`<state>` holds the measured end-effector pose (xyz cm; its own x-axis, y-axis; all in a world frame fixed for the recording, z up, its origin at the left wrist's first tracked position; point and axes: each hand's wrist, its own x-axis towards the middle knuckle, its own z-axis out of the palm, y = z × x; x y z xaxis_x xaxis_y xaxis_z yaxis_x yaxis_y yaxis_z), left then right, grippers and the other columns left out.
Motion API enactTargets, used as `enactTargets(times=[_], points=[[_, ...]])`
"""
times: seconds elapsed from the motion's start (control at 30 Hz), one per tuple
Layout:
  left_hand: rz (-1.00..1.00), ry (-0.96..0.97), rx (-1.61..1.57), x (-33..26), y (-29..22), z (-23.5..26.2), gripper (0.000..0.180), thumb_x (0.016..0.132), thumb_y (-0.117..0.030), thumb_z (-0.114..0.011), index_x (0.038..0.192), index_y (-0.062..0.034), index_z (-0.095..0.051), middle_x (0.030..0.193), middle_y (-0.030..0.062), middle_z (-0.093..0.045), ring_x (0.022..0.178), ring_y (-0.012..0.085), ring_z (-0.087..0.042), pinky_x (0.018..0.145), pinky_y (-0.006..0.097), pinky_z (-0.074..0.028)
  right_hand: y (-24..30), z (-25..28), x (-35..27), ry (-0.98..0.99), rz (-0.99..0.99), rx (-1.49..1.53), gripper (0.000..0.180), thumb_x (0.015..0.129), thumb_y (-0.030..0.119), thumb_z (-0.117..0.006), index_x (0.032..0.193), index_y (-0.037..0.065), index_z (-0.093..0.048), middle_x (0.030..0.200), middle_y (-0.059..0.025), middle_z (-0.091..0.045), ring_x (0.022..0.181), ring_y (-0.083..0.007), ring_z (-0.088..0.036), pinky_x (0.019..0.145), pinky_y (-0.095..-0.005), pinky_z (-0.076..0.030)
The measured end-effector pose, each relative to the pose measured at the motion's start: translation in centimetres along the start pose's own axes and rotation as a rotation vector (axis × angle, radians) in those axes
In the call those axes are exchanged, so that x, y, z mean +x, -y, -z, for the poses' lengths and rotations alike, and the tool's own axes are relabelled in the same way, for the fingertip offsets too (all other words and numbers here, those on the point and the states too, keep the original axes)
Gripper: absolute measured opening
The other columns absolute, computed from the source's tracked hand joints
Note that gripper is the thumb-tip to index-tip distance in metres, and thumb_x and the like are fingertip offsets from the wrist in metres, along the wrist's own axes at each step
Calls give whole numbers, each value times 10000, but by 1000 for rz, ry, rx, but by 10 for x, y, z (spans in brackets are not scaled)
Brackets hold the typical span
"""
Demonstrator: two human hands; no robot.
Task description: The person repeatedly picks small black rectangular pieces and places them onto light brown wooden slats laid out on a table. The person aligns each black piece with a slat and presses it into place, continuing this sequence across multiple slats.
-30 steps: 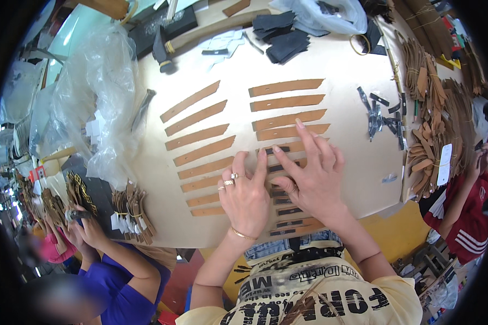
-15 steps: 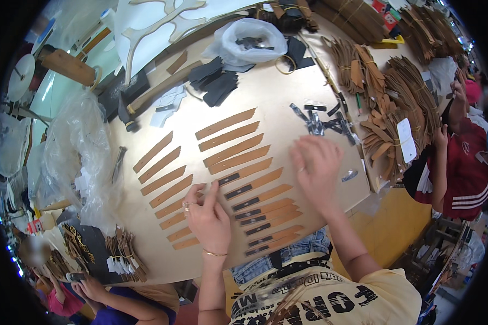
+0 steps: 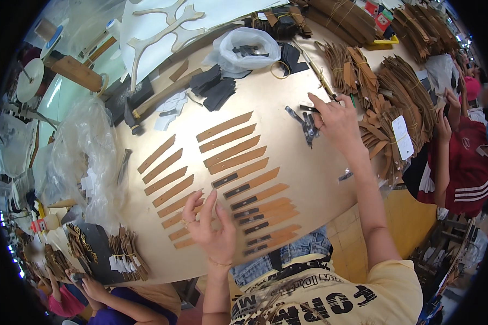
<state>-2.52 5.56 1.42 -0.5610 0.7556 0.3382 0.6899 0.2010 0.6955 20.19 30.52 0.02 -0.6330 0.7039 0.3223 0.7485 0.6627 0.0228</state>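
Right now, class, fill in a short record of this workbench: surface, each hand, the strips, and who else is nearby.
surface: pale round table
left hand: open, fingers spread, resting on the near ends of the left row of tan strips; point on hand
right hand: reaching out to the small pile of dark pieces; point on hand; whether it grips any cannot be told
right row of tan strips: the nearer ones carry dark pieces, the far four are bare
nearby: person in red at right, beside bundled brown strips
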Motion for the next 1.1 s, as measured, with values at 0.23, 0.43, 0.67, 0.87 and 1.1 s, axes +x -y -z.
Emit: enactTargets(times=[0.23,0.43,0.67,0.87,1.1], points=[[17,43,-126,-1,-11,1,261,858,22,-657,1104,-42,-712,1196,147,-580,982,252,-580,859,355,-483,-14,6,0,-188,-199,435,442,796,72,-703,1229,79,-618,845,-52,-703,770,-170,-630,898,-365,-473],[342,346,-737,18,-28,3,267,924,-19,-631,1188,1,-665,1158,109,-611,927,150,-572,851,305,-485,31,58,-15,144,-461,1475,646,810,12,-690,1399,14,-426,916,-42,-661,860,-112,-625,840,-275,-494],[593,617,-1014,29,-22,2,272,898,-55,-721,1151,33,-675,907,3,-675,799,44,-573,745,196,-475,100,72,-18,562,-101,1608,673,824,55,-733,1417,22,-415,905,-23,-650,874,-102,-610,858,-274,-482],[684,349,-1038,15,-2,11,153,925,-36,-689,1061,33,-698,886,23,-688,780,47,-600,670,198,-473,133,57,-13,652,-201,1481,322,876,101,-727,1169,13,-627,853,-2,-644,797,-86,-567,760,-255,-466],[567,180,-716,19,9,0,108,887,-45,-718,974,18,-703,894,37,-667,778,81,-575,693,218,-457,159,42,-4,487,-282,1351,136,924,95,-668,935,-40,-657,768,-46,-636,715,-113,-594,639,-256,-486]])
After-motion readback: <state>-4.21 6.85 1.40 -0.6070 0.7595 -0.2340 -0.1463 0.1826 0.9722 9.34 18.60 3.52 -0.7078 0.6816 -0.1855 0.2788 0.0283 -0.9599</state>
